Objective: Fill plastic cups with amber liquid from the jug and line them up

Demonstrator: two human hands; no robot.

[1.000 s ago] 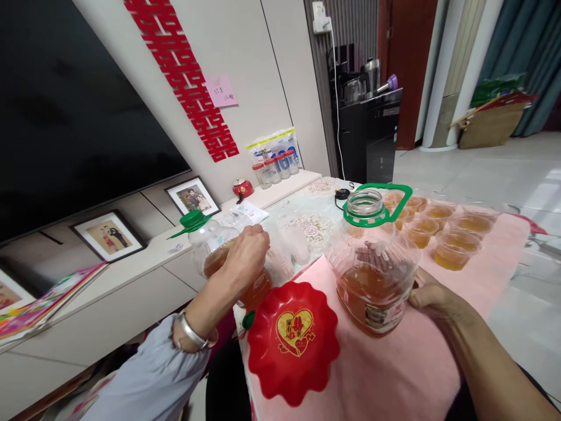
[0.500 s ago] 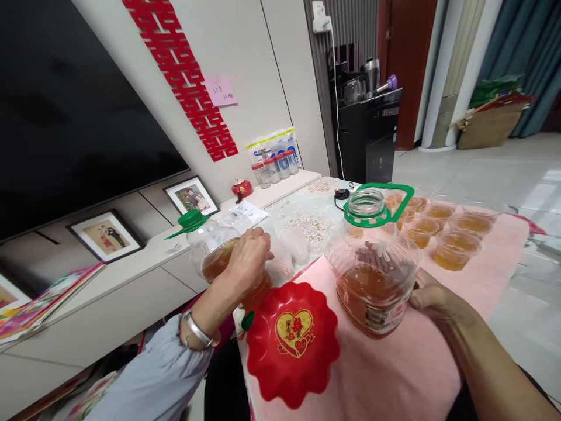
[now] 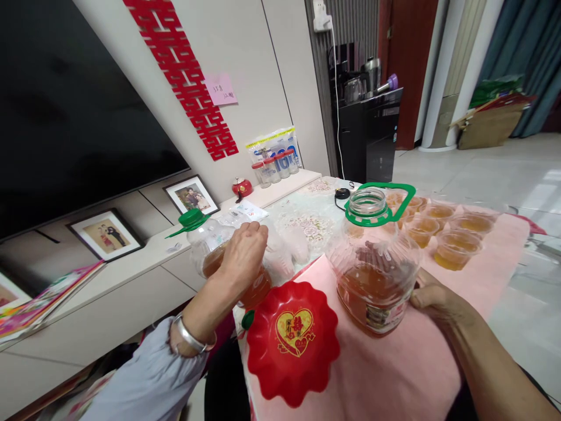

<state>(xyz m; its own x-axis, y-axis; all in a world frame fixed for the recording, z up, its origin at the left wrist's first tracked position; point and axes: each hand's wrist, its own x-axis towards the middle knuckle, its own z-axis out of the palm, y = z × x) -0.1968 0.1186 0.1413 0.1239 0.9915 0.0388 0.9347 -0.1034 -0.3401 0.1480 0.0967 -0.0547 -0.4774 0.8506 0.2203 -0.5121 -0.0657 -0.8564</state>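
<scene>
My left hand (image 3: 243, 254) reaches forward with its fingers curled, right in front of a capped jug (image 3: 210, 245) with a green lid and amber liquid. It is beside some clear plastic items (image 3: 287, 251); what the fingers hold is hidden. My right hand (image 3: 432, 298) grips the side of an open clear jug (image 3: 372, 286), thumb pressed on its wall. This jug has a green neck ring and handle, is part-filled with amber liquid and stands on a pink cloth (image 3: 394, 374). A red scalloped plate (image 3: 293, 342) lies between my hands.
Several small clear cups (image 3: 451, 248) of amber liquid stand behind the open jug. A low white cabinet (image 3: 131, 304) at the left bears framed photos (image 3: 107, 234), small jars (image 3: 276, 166) and a red teapot (image 3: 242, 187) under a big dark screen (image 3: 65, 117). A black cabinet (image 3: 368, 134) stands beyond.
My left hand has shifted slightly by the capped jug, fingers curling and moving a little. The right hand and the open jug have stayed still.
</scene>
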